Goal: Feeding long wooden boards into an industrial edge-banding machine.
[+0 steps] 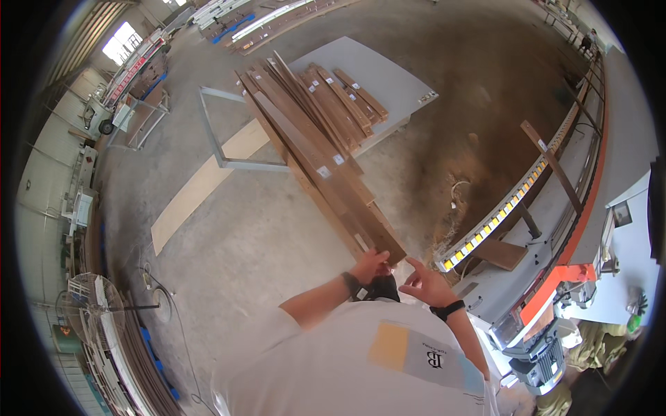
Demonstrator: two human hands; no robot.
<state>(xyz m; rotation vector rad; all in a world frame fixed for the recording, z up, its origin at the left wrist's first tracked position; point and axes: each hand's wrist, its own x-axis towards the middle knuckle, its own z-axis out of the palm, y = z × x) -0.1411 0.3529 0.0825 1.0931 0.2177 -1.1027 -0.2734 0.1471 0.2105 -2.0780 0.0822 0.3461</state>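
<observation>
A stack of long brown boards point(333, 184) reaches toward me from the far left, with small white labels on several of them. My left hand point(371, 265) is closed at the near end of the stack, its fingers curled on the end of a brown board point(381, 239). Just right of that end is my right hand point(426, 284), its thumb and index finger apart and nothing in it. The index fingertip is close to the board's corner; whether it touches, I cannot tell. Shorter brown boards point(357, 93) lie beyond on a pale grey panel point(409, 76).
At my right runs a long machine with a yellow-and-white strip point(496, 220), an orange edge point(541, 308) and a motor point(541, 367). A grey metal frame point(253, 165) and a pale plywood strip point(191, 201) are left of the stack. A fan point(94, 305) stands at far left.
</observation>
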